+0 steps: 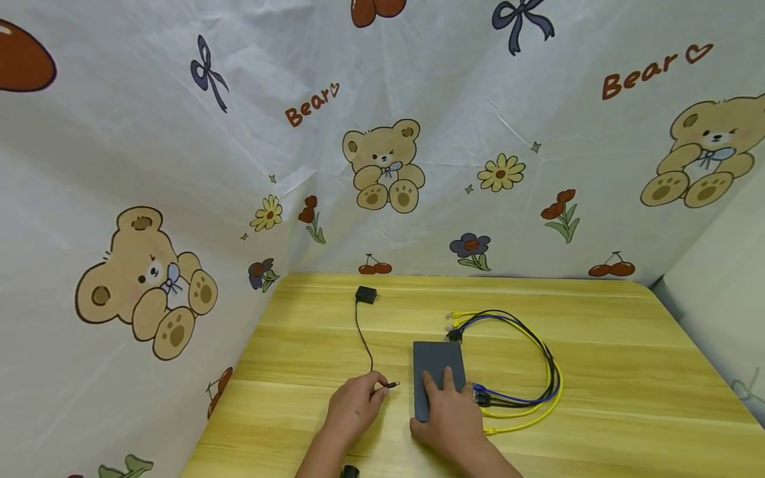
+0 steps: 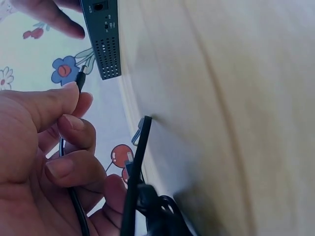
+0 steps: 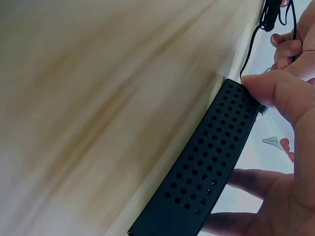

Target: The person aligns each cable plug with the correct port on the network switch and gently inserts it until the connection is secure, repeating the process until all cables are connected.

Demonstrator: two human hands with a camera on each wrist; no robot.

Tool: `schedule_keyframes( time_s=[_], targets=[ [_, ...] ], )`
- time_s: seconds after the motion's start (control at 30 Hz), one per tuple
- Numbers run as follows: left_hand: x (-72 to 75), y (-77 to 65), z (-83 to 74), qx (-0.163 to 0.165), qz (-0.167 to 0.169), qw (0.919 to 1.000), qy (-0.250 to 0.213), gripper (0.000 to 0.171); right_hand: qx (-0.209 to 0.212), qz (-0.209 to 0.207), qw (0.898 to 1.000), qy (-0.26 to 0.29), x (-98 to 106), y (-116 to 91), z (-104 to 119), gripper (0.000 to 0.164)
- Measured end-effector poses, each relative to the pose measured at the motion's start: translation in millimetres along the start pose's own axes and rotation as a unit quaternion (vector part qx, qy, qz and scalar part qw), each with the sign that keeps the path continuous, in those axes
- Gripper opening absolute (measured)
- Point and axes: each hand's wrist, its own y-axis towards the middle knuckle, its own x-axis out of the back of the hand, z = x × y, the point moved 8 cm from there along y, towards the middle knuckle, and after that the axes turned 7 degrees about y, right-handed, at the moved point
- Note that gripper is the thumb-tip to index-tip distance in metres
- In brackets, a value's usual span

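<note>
A dark grey network switch [image 1: 438, 358] lies flat on the table. My right hand [image 1: 449, 418] rests on it, fingers spread straight over its top and thumb at the near left corner. To the left, my left hand [image 1: 356, 403] pinches the black barrel plug [image 2: 81, 77] of a power adapter cable between thumb and forefinger. The plug's metal tip points toward the switch, apart from it. A round power socket [image 2: 100, 6] shows on the switch's side in the left wrist view. The adapter [image 1: 366, 295] lies farther back, its thin cord [image 1: 362, 335] running to my left hand.
Yellow, blue and black network cables [image 1: 560, 382] loop out from the switch's right side, their other ends [image 1: 454, 335] lying behind it. A small black object [image 1: 350, 471] sits at the bottom edge. A bear-printed cloth [image 1: 442, 99] hangs behind and left of the wooden table [image 1: 627, 372].
</note>
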Motion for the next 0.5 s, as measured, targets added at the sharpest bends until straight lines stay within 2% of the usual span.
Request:
schedule_keyframes(
  time_s=[0.27,0.5],
  targets=[
    [0.2,0.0,-3.9,-0.004,0.005,0.9999,0.010,0.007,-0.013,-0.001,1.000,0.021,0.3,0.2,-3.8,0.083],
    [-4.3,0.4,-8.3,-0.025,0.035,0.9990,0.009,0.006,-0.019,-0.013,0.998,0.056,1.5,-0.2,-8.9,0.076]
  ],
)
